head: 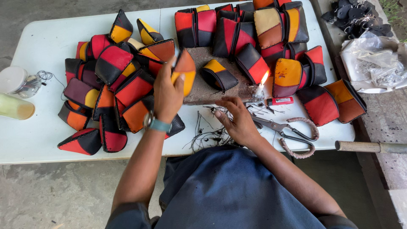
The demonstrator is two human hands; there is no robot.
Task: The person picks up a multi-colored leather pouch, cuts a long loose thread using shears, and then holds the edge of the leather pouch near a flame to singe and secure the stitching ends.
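Above the near edge of the white table (38,46), the left hand (167,95) was clamped around an orange and yellow pouch (185,72), fingers wrapped over its lower half so that it stood lifted off the surface and tilted toward the person, probably to bring a seam or edge into view. The right hand (237,121) lay low over the table with its fingers spread apart and gripping nothing, the tips resting among loose black thread scraps (207,131), near a lit candle (259,87) whose small flame stood at the corner of a rough stone slab (220,85). A red lighter (280,101) lay just beside the candle, and scissors with cord-wrapped handles (292,133) sat close to the right wrist, seemingly kept within easy reach. Outward, patchwork pouches in red, black, orange and yellow were heaped in a left pile (110,89) and a right pile (271,38), perhaps sorted apart. At the far left edge stood a clear lidded jar (15,80).
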